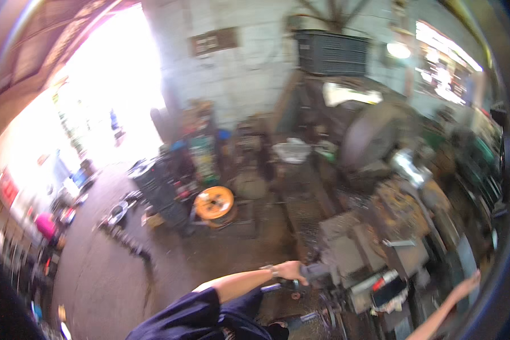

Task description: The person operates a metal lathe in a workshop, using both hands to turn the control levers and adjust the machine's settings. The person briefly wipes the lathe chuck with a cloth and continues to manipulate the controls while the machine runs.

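Note:
My left hand [290, 272], with a band at its wrist, is closed around a dark handle or shaft end [315, 271] at the near left side of a lathe-like machine's carriage [351, 246]. Its far fingers are hidden. My right hand [466, 284] reaches out at the lower right, beside a pale, flat metal strip [466, 258]; blur hides its fingers and whether it touches the strip. Between my arms, a wrench [398, 243] lies on the rusty tool block [401, 209]. Below it are a red-and-white object [384, 280] and a black, flat object [389, 292].
A large round machine chuck [374, 136] stands beyond the carriage. An orange wheel-like disc [213, 203] and dark crates [158, 187] stand on the floor at the left. Metal parts [119, 212] lie nearby. A grey plastic crate [331, 52] sits high by the wall.

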`<state>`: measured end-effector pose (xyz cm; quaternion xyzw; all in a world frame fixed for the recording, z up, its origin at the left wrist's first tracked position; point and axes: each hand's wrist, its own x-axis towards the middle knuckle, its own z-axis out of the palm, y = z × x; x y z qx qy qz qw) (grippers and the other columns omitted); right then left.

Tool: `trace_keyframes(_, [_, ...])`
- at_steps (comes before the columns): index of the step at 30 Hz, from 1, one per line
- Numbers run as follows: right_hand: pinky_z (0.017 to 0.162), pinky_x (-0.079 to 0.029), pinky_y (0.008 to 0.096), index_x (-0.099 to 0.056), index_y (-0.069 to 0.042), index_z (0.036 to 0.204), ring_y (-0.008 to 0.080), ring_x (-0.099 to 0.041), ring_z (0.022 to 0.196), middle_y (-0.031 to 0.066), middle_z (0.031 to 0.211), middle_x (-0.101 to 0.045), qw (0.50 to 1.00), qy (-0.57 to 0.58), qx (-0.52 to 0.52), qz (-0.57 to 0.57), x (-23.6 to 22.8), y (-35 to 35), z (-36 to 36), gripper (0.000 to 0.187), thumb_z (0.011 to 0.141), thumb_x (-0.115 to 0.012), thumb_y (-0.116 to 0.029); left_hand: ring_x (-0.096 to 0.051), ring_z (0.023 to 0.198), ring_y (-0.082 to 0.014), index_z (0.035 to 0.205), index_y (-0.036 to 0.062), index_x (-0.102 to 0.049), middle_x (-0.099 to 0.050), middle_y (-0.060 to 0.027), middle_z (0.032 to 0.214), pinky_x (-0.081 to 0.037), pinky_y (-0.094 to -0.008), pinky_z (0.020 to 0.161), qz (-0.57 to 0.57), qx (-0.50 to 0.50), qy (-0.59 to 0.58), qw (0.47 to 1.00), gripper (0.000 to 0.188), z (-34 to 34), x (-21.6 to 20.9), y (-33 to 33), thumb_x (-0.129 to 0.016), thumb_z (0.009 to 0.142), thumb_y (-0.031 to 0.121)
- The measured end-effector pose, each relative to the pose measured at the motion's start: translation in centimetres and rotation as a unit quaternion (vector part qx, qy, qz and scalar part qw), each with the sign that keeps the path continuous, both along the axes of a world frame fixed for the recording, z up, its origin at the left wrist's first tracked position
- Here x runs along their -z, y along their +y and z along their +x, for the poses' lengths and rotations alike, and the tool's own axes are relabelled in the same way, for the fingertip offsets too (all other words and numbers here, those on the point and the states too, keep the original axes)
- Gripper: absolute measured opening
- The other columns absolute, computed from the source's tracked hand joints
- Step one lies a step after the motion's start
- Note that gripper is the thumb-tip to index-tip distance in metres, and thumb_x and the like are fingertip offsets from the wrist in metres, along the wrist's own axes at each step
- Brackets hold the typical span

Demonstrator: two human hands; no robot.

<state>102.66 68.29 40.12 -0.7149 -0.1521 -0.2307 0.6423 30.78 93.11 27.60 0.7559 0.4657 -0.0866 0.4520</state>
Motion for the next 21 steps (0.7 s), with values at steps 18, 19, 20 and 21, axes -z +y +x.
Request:
trace_keyframes(18, [0.06,-0.045,0.0255,-0.068,-0.003,0.109,0.0067,-0.054,0.068,0.0012,0.078,-0.064,0.926,0.164,-0.34,-0.02,9.3,-1.1,-46.4,0.014,0.097,-0.062,-0.01,-0.069,0.081,-0.0225,0.103,-0.0073,-0.065,-0.072,-0.0144,0.093,-0.055,-0.0346,0.077,0.003,-0.042,-0.106,0.993,0.057,-0.8,4.3,2.3,-0.092,0.065,0.026])
trace_keyframes(19, [0.062,-0.046,0.0242,-0.07,-0.003,0.111,0.0047,-0.055,0.069,-0.001,0.076,-0.063,0.928,0.189,-0.315,-0.057,10.1,-2.1,-47.9,0.017,0.099,-0.064,-0.014,-0.068,0.081,-0.0228,0.104,-0.0075,-0.064,-0.072,-0.0141,0.093,-0.055,-0.0352,0.078,0.001,-0.036,-0.112,0.993,0.058,-0.8,4.2,2.3,-0.091,0.066,0.026])
trace_keyframes(20, [0.06,-0.043,0.024,-0.07,-0.003,0.109,0.0049,-0.051,0.067,-0.0012,0.074,-0.06,0.928,0.2,-0.31,-0.055,10.9,-3.3,-49.6,0.017,0.098,-0.065,-0.014,-0.068,0.081,-0.0232,0.105,-0.0076,-0.064,-0.072,-0.0139,0.093,-0.055,-0.0359,0.079,0.002,-0.03,-0.116,0.993,0.058,-0.8,3.8,2.3,-0.091,0.066,0.027])
trace_keyframes(21, [0.059,-0.04,0.0244,-0.071,-0.004,0.109,0.0053,-0.046,0.065,-0.0009,0.073,-0.058,0.926,0.215,-0.3,-0.074,11.7,-4.5,-51.2,0.017,0.098,-0.065,-0.015,-0.068,0.082,-0.0235,0.106,-0.0077,-0.064,-0.072,-0.0137,0.094,-0.055,-0.0365,0.079,0.004,-0.023,-0.121,0.992,0.059,-0.6,3.4,2.0,-0.09,0.066,0.027])
